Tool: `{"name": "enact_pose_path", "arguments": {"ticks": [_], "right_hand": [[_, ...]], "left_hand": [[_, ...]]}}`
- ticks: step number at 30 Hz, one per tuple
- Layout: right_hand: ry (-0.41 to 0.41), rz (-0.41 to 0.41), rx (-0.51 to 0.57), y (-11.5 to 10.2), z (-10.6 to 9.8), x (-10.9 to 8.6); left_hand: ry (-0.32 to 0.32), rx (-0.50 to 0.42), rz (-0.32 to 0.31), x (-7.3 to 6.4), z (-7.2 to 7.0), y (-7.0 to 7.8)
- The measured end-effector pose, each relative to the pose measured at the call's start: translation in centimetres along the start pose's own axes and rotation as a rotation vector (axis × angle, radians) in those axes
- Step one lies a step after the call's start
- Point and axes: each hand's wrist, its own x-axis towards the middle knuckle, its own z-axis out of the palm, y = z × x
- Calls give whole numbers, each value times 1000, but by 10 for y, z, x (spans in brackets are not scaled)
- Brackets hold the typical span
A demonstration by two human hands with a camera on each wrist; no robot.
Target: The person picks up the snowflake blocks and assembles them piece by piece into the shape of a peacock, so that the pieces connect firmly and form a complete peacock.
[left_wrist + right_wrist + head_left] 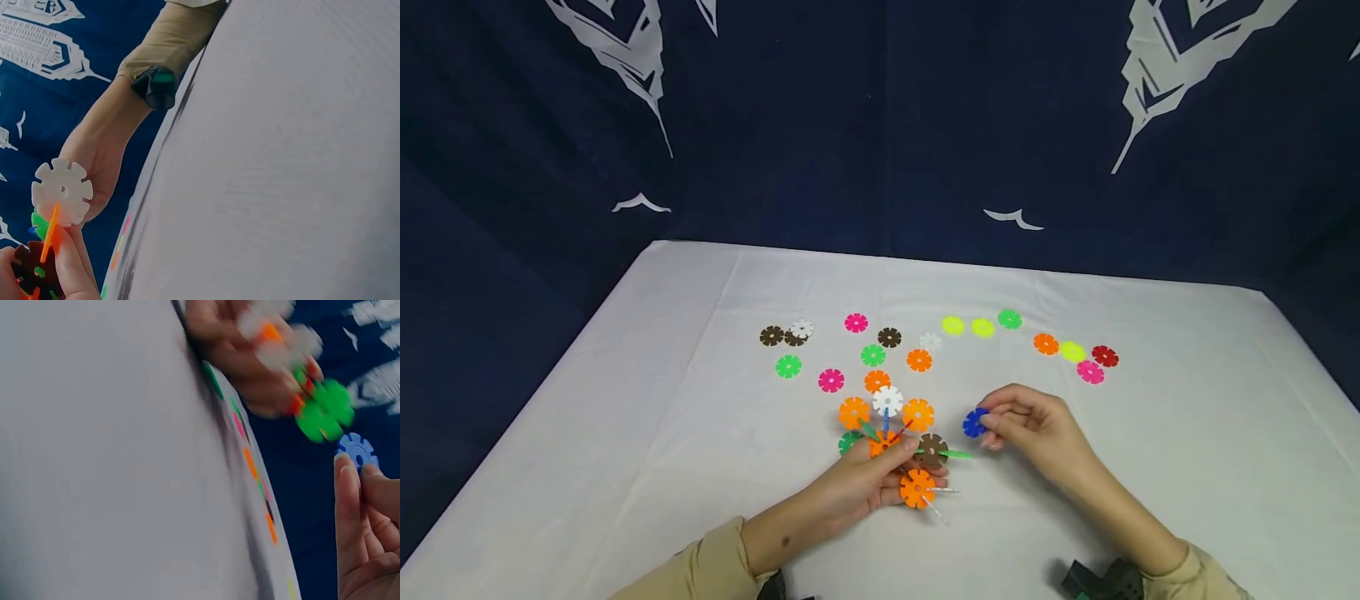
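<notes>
My left hand (868,483) grips a cluster of interlocked notched plastic discs above the table. In it show an orange disc (917,489), a brown disc (933,450), a white disc (887,401) and others seen edge-on in green, blue and red. A blue notched disc (974,422) is pinched between thumb and fingertips of my right hand (1030,425), a little to the right of the cluster. In the right wrist view, the blue disc (357,451) appears just below a green disc (326,411) of the cluster. The left wrist view shows a white disc (62,190) up close.
Loose discs lie flat across the white table (625,400) beyond my hands, among them a pink disc (831,381), a green disc (788,367) and a yellow disc (953,326). Farther right sits a red disc (1105,356). A dark blue curtain (880,125) hangs behind.
</notes>
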Motion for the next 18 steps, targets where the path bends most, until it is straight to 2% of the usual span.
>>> {"name": "enact_pose_path", "arguments": {"ticks": [2,5,13,18], "right_hand": [[-41,-5,14,1,15,2],[-44,-6,5,3,24,2],[-86,-28,21,8,24,2],[-120,-76,68,11,23,3]], "left_hand": [[0,4,-11,0,1,0],[9,17,-25,-1,1,1],[40,35,-44,-1,1,1],[58,20,-63,-1,0,1]]}}
